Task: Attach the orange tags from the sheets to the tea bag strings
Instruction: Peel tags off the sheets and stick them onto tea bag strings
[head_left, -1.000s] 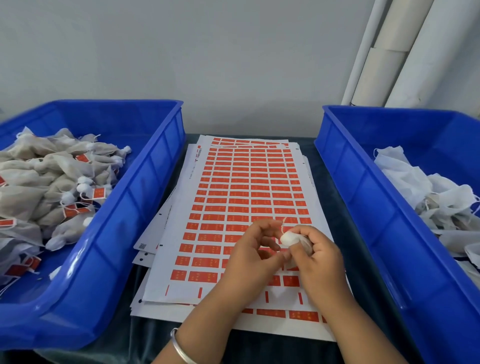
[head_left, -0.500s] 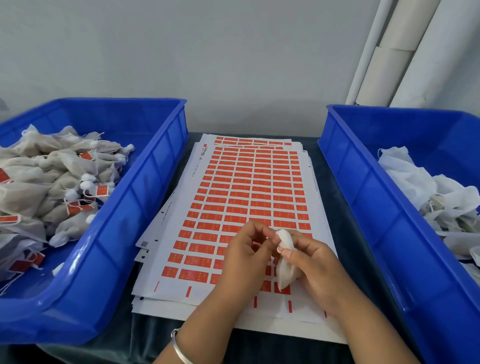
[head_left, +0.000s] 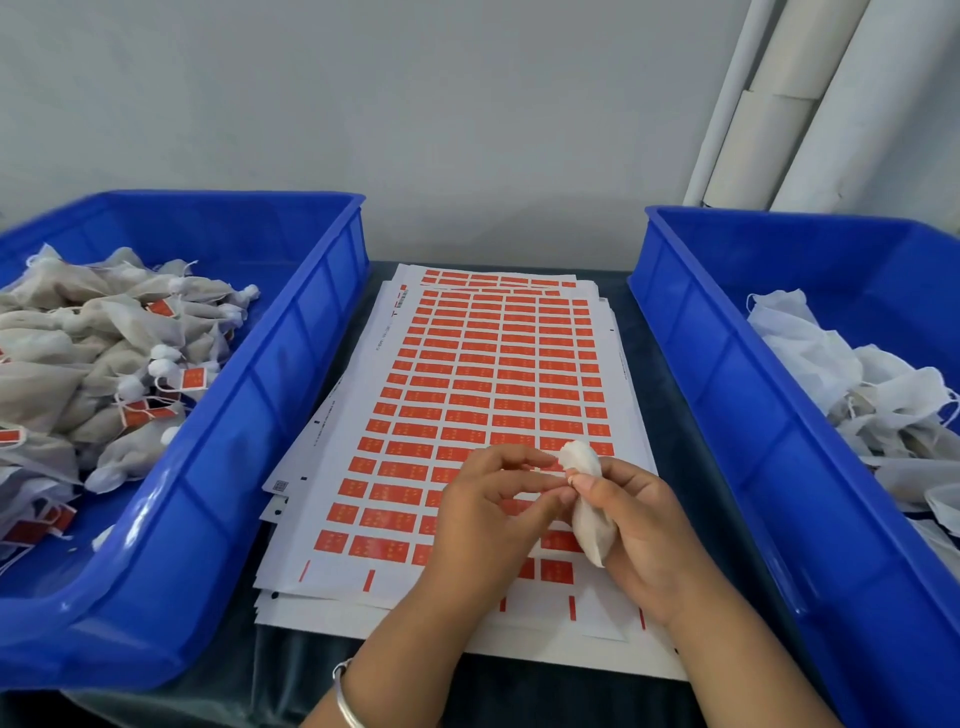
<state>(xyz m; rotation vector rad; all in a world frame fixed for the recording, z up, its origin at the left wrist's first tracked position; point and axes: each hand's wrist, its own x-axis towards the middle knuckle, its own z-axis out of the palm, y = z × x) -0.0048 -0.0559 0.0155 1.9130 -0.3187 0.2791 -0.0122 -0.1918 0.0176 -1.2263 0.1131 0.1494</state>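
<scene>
Head view: tea bag string (head_left: 569, 475) indistinct.

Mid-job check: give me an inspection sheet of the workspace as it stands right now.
Surface: dark table, mostly covered by sheets and bins.
Job's things: stack of tag sheets in the centre, near rows partly peeled; tea bag held above them; left bin holds bags with orange tags; right bin holds white bags, no tags visible.
Clutter: nothing seen.
Grippers: right hand grips the tea bag; left hand pinches at the bag's neck, the string too fine to make out. Bracelet on the left wrist.
Cables: nothing seen.
Surroundings: pale wall; white rolls leaning at back right.
</scene>
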